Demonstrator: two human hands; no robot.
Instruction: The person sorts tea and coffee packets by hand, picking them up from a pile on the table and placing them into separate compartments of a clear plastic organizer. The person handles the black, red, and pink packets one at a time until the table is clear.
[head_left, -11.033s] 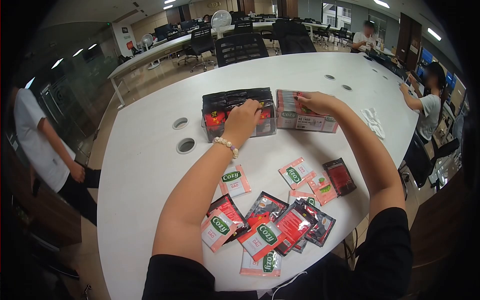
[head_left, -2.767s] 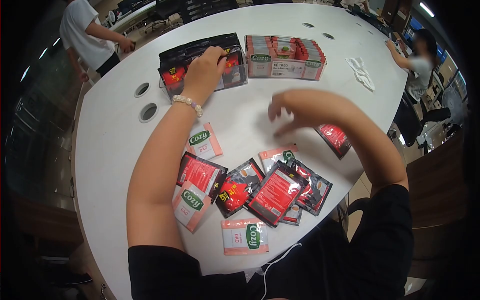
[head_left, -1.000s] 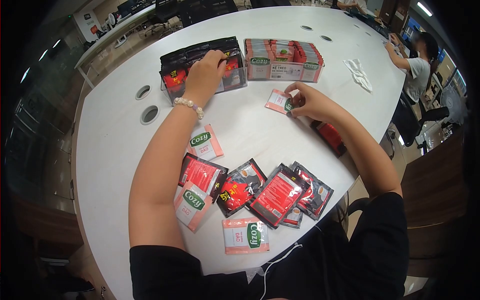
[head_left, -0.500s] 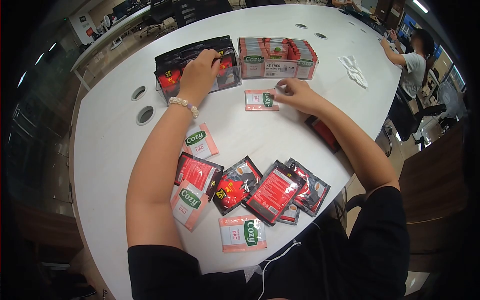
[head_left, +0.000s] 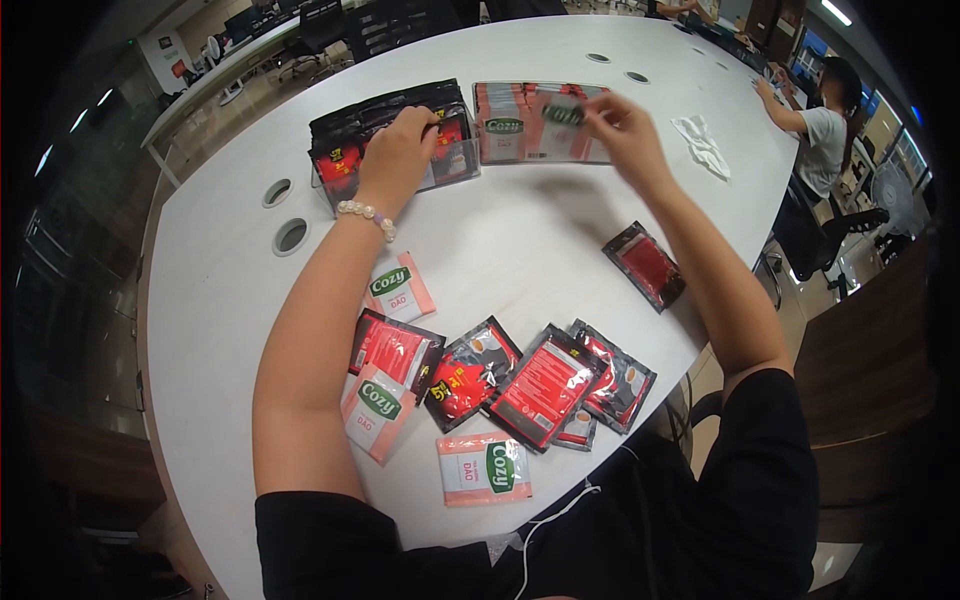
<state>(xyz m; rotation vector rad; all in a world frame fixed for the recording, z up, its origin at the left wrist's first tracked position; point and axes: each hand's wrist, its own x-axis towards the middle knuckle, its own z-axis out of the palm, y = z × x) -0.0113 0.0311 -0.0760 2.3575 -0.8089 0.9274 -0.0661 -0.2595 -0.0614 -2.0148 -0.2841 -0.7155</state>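
Note:
My left hand, wearing a beaded bracelet, is closed at the top edges of the black and red coffee sachets packed in a clear box. Its fingertips pinch at a sachet there, partly hidden. My right hand holds a pink Cozy tea sachet, blurred by motion, in front of the clear box of tea sachets. Nearer to me lie loose Cozy sachets and several coffee sachets, some overlapping. One more coffee sachet lies under my right forearm.
The white table curves around, with round cable holes at the left. A crumpled white tissue lies at the right. Another person sits at the table's right edge. A white cable hangs over my front.
My right hand has lifted the Cozy sachet off the table and carried it up to the tea box, covering the box's label. My left hand has stayed at the coffee box.

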